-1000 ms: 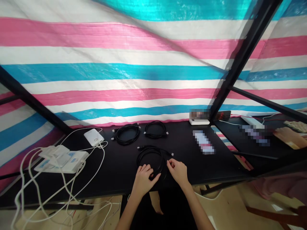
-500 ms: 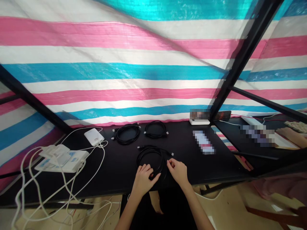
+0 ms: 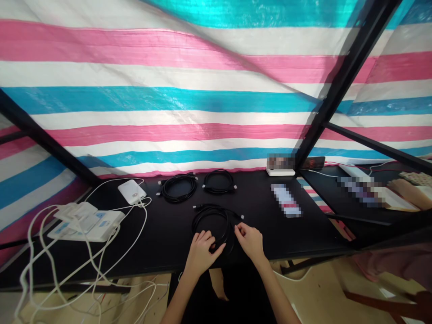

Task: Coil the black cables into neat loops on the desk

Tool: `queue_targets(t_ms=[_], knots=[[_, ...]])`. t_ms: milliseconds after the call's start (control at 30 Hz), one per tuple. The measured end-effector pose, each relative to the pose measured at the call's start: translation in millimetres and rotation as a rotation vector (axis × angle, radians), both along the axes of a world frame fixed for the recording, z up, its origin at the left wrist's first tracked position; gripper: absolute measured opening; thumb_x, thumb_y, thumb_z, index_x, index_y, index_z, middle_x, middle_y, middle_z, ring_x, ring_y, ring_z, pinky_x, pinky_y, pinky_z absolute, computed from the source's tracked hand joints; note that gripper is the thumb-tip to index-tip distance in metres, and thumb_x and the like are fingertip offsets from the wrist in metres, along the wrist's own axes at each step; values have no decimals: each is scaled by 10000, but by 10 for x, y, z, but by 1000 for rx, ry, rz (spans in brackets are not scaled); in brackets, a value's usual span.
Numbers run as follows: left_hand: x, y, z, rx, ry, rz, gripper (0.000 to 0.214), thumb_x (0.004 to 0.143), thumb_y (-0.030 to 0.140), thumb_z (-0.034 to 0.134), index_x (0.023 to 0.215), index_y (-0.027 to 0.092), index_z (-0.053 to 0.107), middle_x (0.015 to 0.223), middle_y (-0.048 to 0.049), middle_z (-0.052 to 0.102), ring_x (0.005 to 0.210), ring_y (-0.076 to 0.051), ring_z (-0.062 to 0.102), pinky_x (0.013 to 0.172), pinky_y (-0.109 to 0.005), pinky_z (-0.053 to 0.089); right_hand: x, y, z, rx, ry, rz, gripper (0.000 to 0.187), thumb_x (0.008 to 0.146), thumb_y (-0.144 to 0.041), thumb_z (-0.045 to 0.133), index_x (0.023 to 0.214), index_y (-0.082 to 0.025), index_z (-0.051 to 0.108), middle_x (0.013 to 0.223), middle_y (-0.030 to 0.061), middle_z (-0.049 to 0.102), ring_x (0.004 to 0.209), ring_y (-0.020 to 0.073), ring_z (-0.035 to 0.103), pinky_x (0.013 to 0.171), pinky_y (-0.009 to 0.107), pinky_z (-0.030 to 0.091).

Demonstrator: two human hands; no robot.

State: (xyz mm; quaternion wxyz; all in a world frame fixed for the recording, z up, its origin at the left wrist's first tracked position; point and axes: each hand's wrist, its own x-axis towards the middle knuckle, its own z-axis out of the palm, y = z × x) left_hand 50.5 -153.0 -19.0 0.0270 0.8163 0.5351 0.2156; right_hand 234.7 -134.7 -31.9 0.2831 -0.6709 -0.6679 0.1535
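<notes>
Both my hands sit by the black desk's [image 3: 162, 243] near edge: left hand [image 3: 201, 250] and right hand [image 3: 250, 240] pinching the coiled black cable [image 3: 212, 222].

Blurred-out items [image 3: 287, 201] on the black table [image 3: 162, 238]; forearms cut by bottom edge.

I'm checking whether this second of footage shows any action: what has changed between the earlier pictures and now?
Almost nothing. Both hands stay on the nearest coiled black cable: the left hand rests on its near edge and the right hand has its fingers at its right side. Nothing was taken up or let go. The two other cable coils and the white chargers lie as before; only the view shifted slightly.
</notes>
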Motion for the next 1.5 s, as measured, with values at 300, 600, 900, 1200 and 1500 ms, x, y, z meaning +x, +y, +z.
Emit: queue_targets(t_ms=[300, 600, 900, 1200, 1500], knots=[[-4, 2, -28, 29, 8, -1, 347, 824, 364, 566, 534, 185, 502, 640, -4, 524, 642, -162, 514, 670, -318, 365, 2, 2, -22, 21, 14, -3, 337, 874, -351, 448, 607, -213, 600, 469, -39, 528, 452, 101, 498, 477, 210, 209], [-11, 8, -51, 59, 28, -13, 357, 824, 373, 570, 536, 175, 500, 652, -12, 539, 648, -158, 519, 666, -309, 368, -3, -3, -8, 20, 16, -11, 330, 870, -346, 452, 601, -213, 589, 467, -39, 521, 451, 100, 498, 479, 210, 204], [-7, 8, -52, 74, 28, -13, 359, 822, 370, 574, 531, 177, 495, 638, -9, 531, 637, -154, 508, 661, -306, 364, -3, -8, -2, 11, 18, -6, 321, 871, -347, 457, 614, -211, 592, 468, -39, 519, 457, 100, 495, 481, 210, 201], [2, -2, -33, 59, 43, -4, 359, 823, 374, 572, 531, 175, 505, 650, -13, 538, 638, -157, 510, 672, -315, 377, -1, -13, 16, 8, 23, -7, 325, 872, -344, 454, 607, -213, 589, 476, -38, 528, 461, 102, 498, 487, 213, 205], [-2, 5, -35, 81, 28, -6, 348, 815, 373, 582, 533, 186, 500, 650, -9, 542, 639, -159, 516, 667, -315, 381, -2, -9, 14, -6, 19, -4, 330, 877, -354, 450, 606, -213, 574, 468, -43, 509, 459, 101, 492, 486, 210, 200]])
